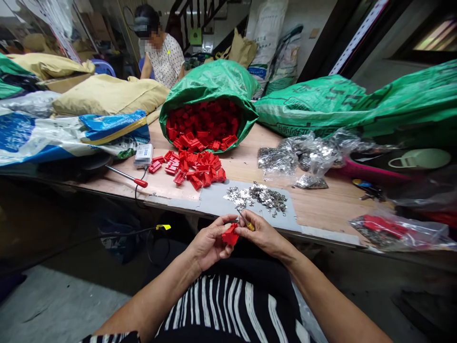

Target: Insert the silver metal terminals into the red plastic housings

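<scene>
My left hand (209, 242) is closed around a red plastic part (230, 235) in front of the table edge. Close against it, my right hand (262, 233) grips a small screwdriver-like tool with a yellow handle (251, 227) and a thin metal shaft; its fingertips also touch the red part. Just beyond both hands lies a grey mat (214, 200) bearing a pile of small shiny metal pieces (267, 197). Behind that, loose red plastic parts (200, 166) spill from an open green sack (210, 78) full of the same parts.
On the right are clear bags of metal pieces (278, 159), a pink tray (374, 172) and a pale green cup (421, 158). A red-handled rod (141, 182) and a white box (144, 155) lie left. Sacks line the back; a person (166, 59) sits beyond.
</scene>
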